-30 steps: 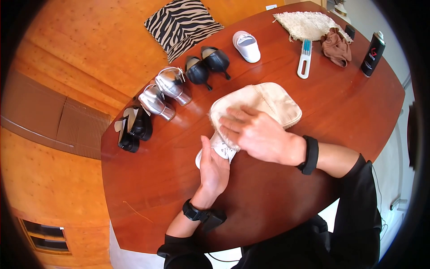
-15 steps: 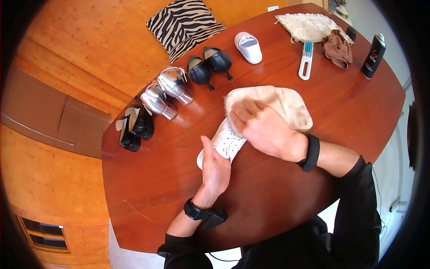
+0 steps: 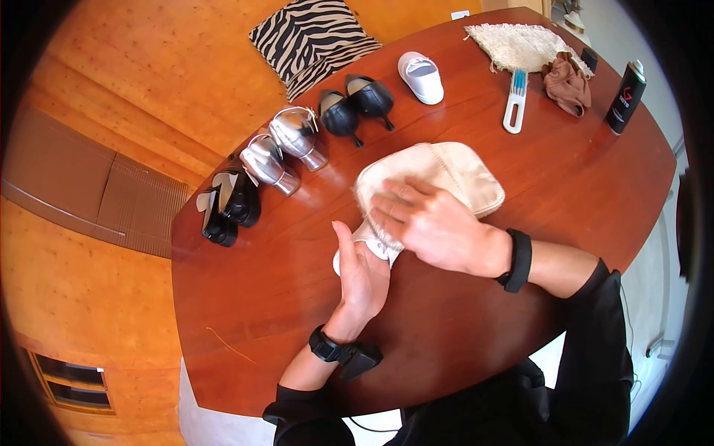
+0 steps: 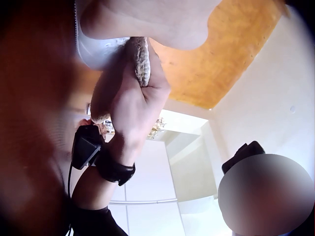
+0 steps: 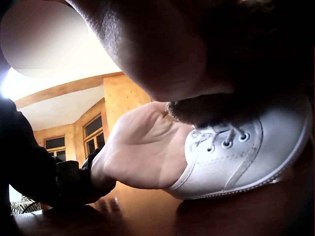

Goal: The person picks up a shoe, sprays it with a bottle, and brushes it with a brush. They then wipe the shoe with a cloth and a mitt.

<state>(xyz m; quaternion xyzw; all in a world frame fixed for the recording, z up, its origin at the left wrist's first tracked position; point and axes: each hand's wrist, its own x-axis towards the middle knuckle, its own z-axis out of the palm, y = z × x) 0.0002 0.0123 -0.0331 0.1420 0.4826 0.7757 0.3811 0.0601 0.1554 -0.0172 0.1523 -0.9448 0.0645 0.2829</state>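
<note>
A white lace-up shoe (image 5: 236,162) is held at its heel end by my left hand (image 3: 363,286), thumb raised and most fingers hidden by the shoe. My right hand (image 3: 446,234) lies over a fuzzy cream cloth (image 3: 472,178), spread across the shoe's front part in the head view. The cloth's edge (image 4: 142,64) shows between thumb and fingers of the right hand (image 4: 130,110) in the left wrist view. In the right wrist view, the left palm (image 5: 147,147) sits at the shoe's opening, and the dark underside of the cloth touches the laces.
Along the table's (image 3: 260,297) far left edge stand black shoes (image 3: 242,197), silver heels (image 3: 297,137), black heels (image 3: 368,97) and a white shoe (image 3: 422,78). Toward the back right are a brush (image 3: 514,111), a brown cloth (image 3: 567,85), a white fluffy cloth (image 3: 517,48) and a spray can (image 3: 626,100).
My right hand and the cream cloth moved up and right, uncovering the laces, then came back down-left over them. My left hand kept its hold on the shoe.
</note>
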